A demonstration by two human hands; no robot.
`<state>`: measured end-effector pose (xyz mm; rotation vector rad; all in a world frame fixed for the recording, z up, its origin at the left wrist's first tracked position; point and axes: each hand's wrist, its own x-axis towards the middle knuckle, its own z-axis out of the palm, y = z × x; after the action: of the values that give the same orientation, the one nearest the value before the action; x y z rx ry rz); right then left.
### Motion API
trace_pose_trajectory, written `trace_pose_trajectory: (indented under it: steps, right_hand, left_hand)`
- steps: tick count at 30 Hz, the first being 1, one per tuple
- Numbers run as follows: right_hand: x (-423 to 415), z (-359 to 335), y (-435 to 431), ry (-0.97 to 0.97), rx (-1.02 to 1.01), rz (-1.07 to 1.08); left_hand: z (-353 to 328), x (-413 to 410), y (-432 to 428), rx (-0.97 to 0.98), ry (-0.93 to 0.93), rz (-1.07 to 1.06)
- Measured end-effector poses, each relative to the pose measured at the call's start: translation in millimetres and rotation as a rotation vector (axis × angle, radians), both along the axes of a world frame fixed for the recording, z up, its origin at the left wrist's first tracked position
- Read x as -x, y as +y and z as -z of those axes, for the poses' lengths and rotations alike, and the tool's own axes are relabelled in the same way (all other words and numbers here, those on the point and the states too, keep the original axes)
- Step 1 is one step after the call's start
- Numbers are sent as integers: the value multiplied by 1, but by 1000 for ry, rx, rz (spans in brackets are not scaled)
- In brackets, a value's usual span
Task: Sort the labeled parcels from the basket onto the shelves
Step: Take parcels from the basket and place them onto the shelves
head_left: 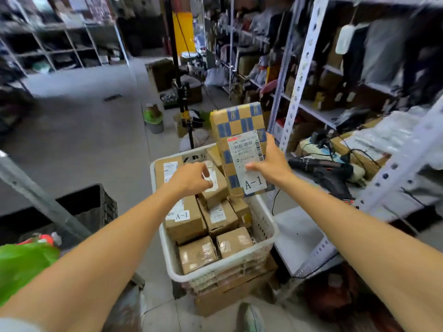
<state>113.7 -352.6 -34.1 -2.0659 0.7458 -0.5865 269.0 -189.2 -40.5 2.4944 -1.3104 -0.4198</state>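
Observation:
A white plastic basket (263,226) stands on a cardboard box and holds several brown parcels. My right hand (271,161) grips a tall blue-and-tan checked parcel (239,125), held upright above the basket's far right corner; its white label reads A-1. My left hand (191,178) reaches into the basket, fingers curled on a small brown parcel (215,190) with a white label. Just below it lies a larger brown parcel (184,219), also marked A-1.
Grey metal shelves (311,109) full of parcels and bags run along the right; a lower shelf (299,233) sits beside the basket. A dark tool and cables (321,166) lie on the shelf. A black crate (91,207) and a green bag (21,264) are at left.

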Motion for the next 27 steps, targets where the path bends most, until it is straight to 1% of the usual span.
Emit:
trace_pose_trajectory:
  steps: [4, 10, 14, 18, 21, 25, 27]
  right_hand:
    - [52, -3, 33, -14, 12, 29]
    - [111, -2, 73, -2, 33, 74]
    - [144, -15, 90, -6, 37, 94]
    - [184, -31, 110, -44, 34, 91]
    - [219, -38, 129, -62, 5, 87]
    - [273, -43, 153, -121, -6, 82]
    - [305, -43, 163, -142, -20, 120]
  left_hand:
    - [10, 30, 9, 5, -11, 61]
    - [14, 90, 26, 35, 47, 113]
    - [-3, 114, 42, 85, 44, 102]
    - [-20, 143, 61, 155, 63, 42]
    - [-19, 184, 79, 106, 106, 18]
    - [-6, 238, 93, 54, 74, 83]
    - [-4, 265, 93, 41, 64, 107]
